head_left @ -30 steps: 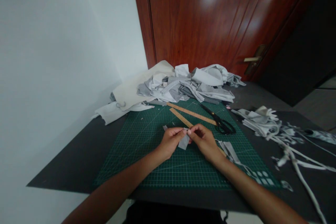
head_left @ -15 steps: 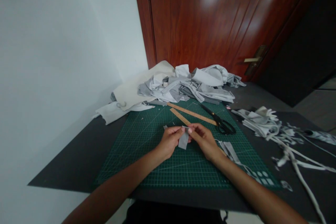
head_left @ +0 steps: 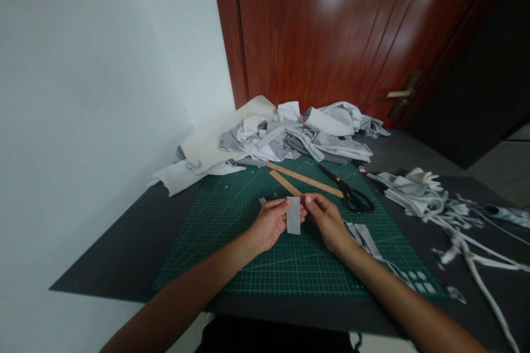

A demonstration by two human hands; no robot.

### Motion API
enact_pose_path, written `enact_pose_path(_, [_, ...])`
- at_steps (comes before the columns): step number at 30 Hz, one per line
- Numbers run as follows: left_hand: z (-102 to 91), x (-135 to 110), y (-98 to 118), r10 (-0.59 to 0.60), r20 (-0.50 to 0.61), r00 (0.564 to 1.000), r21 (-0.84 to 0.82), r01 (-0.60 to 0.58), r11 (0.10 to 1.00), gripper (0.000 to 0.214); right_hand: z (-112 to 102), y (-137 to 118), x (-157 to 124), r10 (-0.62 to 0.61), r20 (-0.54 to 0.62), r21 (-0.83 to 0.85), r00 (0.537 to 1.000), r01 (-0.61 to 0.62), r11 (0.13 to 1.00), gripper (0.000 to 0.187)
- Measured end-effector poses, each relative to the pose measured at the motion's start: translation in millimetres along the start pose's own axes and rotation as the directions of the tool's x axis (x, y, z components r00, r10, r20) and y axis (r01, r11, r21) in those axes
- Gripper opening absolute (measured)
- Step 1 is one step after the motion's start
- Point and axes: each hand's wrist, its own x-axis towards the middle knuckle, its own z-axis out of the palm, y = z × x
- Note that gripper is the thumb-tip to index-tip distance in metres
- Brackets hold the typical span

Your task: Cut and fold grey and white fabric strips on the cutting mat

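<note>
Over the green cutting mat (head_left: 232,253), my left hand (head_left: 271,223) and my right hand (head_left: 327,219) pinch the top corners of a small grey fabric rectangle (head_left: 293,216). The piece hangs flat and upright between them, just above the mat. Both hands have their fingers closed on its upper edge. Two wooden rulers (head_left: 304,179) lie on the mat just beyond the hands. Black scissors (head_left: 350,194) rest to the right of the rulers.
A heap of grey and white cloth (head_left: 285,135) lies at the back of the dark table (head_left: 120,242). Cut strips and scraps (head_left: 434,201) spread over the right side. Several grey strips (head_left: 364,234) lie by my right wrist. A white wall stands left, a brown door (head_left: 331,33) behind.
The grey piece, slanted and partly folded between my fingers before, now hangs straight and flat. Both hands stayed in nearly the same place.
</note>
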Motion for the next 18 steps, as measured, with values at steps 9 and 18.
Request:
enact_pose_path(9, [-3.8, 5, -2, 0.074, -0.001, 0.997, -0.057, -0.074, 0.996, 0.035, 9, 8, -4, 0.007, 0.026, -0.034, 1.0, -0.006, 0.999, 0.054])
enact_pose_path(18, [-1.4, 5, -1, 0.115, -0.074, 0.991, -0.096, -0.122, 0.988, 0.032, 12, -1, -10, 0.038, 0.084, -0.131, 0.996, -0.026, 0.991, 0.039])
